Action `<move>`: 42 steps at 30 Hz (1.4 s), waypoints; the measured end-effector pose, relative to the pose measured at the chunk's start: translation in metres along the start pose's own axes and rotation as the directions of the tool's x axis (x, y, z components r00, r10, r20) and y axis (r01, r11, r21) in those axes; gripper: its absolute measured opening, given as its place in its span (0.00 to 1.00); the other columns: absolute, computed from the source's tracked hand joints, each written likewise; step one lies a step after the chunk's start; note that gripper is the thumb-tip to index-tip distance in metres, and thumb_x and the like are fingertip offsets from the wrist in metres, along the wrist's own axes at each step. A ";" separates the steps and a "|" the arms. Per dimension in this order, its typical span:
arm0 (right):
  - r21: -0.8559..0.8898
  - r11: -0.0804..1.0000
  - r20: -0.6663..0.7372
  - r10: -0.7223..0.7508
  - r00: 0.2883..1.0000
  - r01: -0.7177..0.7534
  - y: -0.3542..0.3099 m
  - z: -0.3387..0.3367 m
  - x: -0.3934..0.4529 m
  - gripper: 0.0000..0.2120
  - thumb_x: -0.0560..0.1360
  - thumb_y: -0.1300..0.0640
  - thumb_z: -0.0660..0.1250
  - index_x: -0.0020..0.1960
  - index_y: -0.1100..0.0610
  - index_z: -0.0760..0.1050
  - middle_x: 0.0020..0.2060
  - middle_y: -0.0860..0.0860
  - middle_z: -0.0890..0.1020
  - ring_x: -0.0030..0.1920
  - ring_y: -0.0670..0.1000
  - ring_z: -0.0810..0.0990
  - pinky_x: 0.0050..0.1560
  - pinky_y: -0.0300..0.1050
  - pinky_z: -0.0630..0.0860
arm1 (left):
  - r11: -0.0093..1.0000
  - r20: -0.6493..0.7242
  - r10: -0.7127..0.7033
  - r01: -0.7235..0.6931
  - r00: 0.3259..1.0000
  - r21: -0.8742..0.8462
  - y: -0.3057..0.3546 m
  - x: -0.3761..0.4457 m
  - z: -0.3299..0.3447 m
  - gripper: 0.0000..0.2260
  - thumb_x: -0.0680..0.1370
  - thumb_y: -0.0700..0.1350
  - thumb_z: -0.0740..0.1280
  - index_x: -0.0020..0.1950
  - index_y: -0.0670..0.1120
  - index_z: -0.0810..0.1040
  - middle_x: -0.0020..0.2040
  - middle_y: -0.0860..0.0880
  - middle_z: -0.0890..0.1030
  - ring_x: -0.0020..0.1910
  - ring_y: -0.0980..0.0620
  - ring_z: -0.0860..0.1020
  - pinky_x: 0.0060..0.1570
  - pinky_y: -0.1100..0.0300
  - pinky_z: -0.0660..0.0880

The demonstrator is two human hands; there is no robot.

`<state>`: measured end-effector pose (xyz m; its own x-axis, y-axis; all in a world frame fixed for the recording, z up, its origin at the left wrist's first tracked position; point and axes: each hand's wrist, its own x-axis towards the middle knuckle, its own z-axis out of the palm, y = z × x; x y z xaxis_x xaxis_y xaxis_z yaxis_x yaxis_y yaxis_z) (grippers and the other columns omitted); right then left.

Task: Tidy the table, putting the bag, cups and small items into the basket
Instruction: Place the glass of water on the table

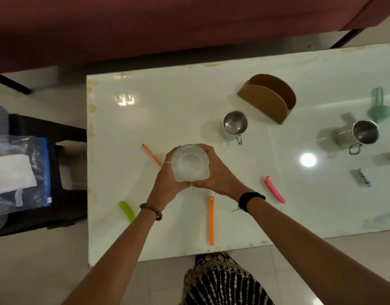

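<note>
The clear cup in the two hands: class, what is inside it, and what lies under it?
The clear cup looks empty. Left hand and right hand wrap its sides. Beneath it only white table shows; an orange stick runs behind the left hand.

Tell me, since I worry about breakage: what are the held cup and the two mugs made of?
The held cup, between the left hand and right hand, looks like clear, slightly cloudy plastic or glass; I cannot tell which. The near mug and the far mug look like polished steel: grey, mirror-like reflections.
</note>
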<state>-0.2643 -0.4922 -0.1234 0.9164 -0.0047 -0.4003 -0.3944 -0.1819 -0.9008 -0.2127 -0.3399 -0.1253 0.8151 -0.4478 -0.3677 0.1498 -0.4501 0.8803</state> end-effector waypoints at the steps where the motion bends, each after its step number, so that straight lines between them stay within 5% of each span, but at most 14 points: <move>1: 0.009 1.000 0.010 0.002 1.000 -0.002 0.001 0.000 0.002 0.41 0.60 0.58 0.76 0.65 0.44 0.57 0.64 0.46 0.67 0.64 0.49 0.69 0.63 0.47 0.71 | 1.000 0.010 -0.004 0.004 1.000 0.016 -0.002 0.002 -0.001 0.38 0.61 0.36 0.78 0.63 0.56 0.63 0.58 0.56 0.73 0.56 0.57 0.73 0.51 0.77 0.70; 4: 0.003 1.000 0.007 0.012 1.000 -0.012 0.003 0.000 0.001 0.40 0.60 0.57 0.75 0.65 0.40 0.57 0.60 0.37 0.68 0.60 0.43 0.71 0.57 0.39 0.71 | 0.997 0.008 -0.007 0.007 1.000 0.076 -0.006 0.002 -0.005 0.35 0.61 0.38 0.78 0.57 0.62 0.64 0.53 0.64 0.73 0.52 0.65 0.74 0.45 0.82 0.68; 7: 0.001 1.000 -0.012 0.007 1.000 -0.007 0.006 -0.004 -0.002 0.41 0.60 0.57 0.75 0.66 0.42 0.59 0.61 0.40 0.71 0.59 0.45 0.73 0.56 0.42 0.73 | 0.991 -0.002 -0.010 0.010 1.000 0.133 -0.007 0.002 -0.005 0.36 0.59 0.42 0.79 0.56 0.68 0.65 0.51 0.66 0.75 0.51 0.74 0.73 0.43 0.83 0.68; 13: 0.039 0.999 -0.036 -0.019 0.999 0.020 0.007 -0.034 -0.026 0.40 0.62 0.55 0.77 0.68 0.43 0.59 0.64 0.42 0.71 0.64 0.45 0.71 0.62 0.48 0.73 | 0.959 0.037 0.023 -0.032 0.999 0.282 0.017 0.001 0.017 0.37 0.56 0.52 0.76 0.56 0.76 0.60 0.51 0.80 0.70 0.50 0.80 0.69 0.43 0.85 0.65; 16: 0.050 0.998 -0.057 -0.039 0.998 0.041 0.003 -0.071 -0.047 0.40 0.62 0.53 0.77 0.66 0.38 0.59 0.64 0.37 0.70 0.64 0.41 0.71 0.61 0.41 0.73 | 0.939 0.074 0.070 -0.091 0.995 0.333 0.042 0.004 0.043 0.36 0.58 0.54 0.76 0.55 0.76 0.59 0.50 0.79 0.71 0.50 0.81 0.68 0.44 0.86 0.63; 20: -0.003 0.996 -0.094 -0.088 0.992 0.088 -0.002 -0.140 -0.073 0.40 0.62 0.53 0.78 0.66 0.38 0.59 0.63 0.34 0.69 0.63 0.39 0.71 0.55 0.29 0.72 | 0.932 0.110 0.135 -0.164 0.985 0.324 0.084 0.016 0.096 0.32 0.60 0.54 0.75 0.55 0.74 0.62 0.48 0.73 0.71 0.52 0.79 0.69 0.46 0.85 0.65; 23: -0.057 0.993 -0.110 -0.106 0.988 0.101 -0.002 -0.203 -0.093 0.40 0.63 0.53 0.79 0.66 0.39 0.59 0.62 0.32 0.68 0.62 0.38 0.71 0.51 0.27 0.73 | 0.937 0.128 0.135 -0.169 0.982 0.305 0.125 0.032 0.146 0.26 0.60 0.57 0.72 0.54 0.67 0.66 0.45 0.69 0.76 0.53 0.67 0.76 0.42 0.80 0.68; 25: -0.087 0.992 -0.116 -0.102 0.988 0.092 -0.002 -0.243 -0.101 0.41 0.63 0.54 0.79 0.66 0.39 0.58 0.60 0.31 0.67 0.61 0.36 0.70 0.49 0.27 0.74 | 0.929 0.142 0.201 -0.235 0.969 0.286 0.150 0.044 0.177 0.31 0.58 0.57 0.73 0.57 0.69 0.64 0.51 0.75 0.73 0.53 0.74 0.72 0.44 0.83 0.67; 29: -0.194 0.978 -0.128 -0.101 0.987 0.075 0.001 -0.322 -0.103 0.40 0.62 0.51 0.78 0.65 0.41 0.57 0.59 0.36 0.70 0.59 0.40 0.72 0.49 0.40 0.79 | 0.928 0.151 0.214 -0.249 0.965 0.278 0.190 0.078 0.236 0.34 0.57 0.60 0.71 0.60 0.65 0.63 0.47 0.72 0.73 0.49 0.69 0.75 0.43 0.83 0.67; 33: -0.211 0.975 -0.127 -0.093 0.988 0.064 0.012 -0.383 -0.084 0.40 0.63 0.53 0.78 0.66 0.45 0.56 0.61 0.46 0.71 0.59 0.50 0.74 0.56 0.51 0.78 | 0.943 0.138 0.230 -0.255 0.964 0.212 0.212 0.124 0.284 0.34 0.58 0.52 0.76 0.59 0.57 0.65 0.52 0.64 0.76 0.52 0.65 0.76 0.44 0.76 0.72; 39: -0.223 0.967 -0.067 -0.142 0.988 0.124 0.032 -0.423 -0.031 0.40 0.63 0.56 0.79 0.66 0.51 0.57 0.60 0.47 0.70 0.61 0.53 0.72 0.59 0.48 0.75 | 0.965 -0.021 0.180 -0.172 0.983 0.195 0.210 0.173 0.315 0.38 0.59 0.47 0.79 0.64 0.52 0.64 0.51 0.61 0.73 0.50 0.58 0.74 0.37 0.80 0.69; 42: -0.200 0.973 -0.014 -0.123 0.992 0.118 0.038 -0.426 -0.009 0.39 0.64 0.58 0.77 0.67 0.52 0.57 0.60 0.47 0.69 0.58 0.55 0.74 0.43 0.44 0.82 | 0.975 -0.074 0.124 -0.107 0.990 0.196 0.204 0.189 0.317 0.38 0.60 0.46 0.79 0.64 0.50 0.64 0.52 0.58 0.73 0.51 0.57 0.73 0.37 0.82 0.68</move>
<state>-0.2583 -0.9185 -0.0825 0.9589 0.0042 -0.2838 -0.2617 -0.3740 -0.8897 -0.2051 -0.7612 -0.1102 0.8667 -0.4412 -0.2327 -0.0511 -0.5425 0.8385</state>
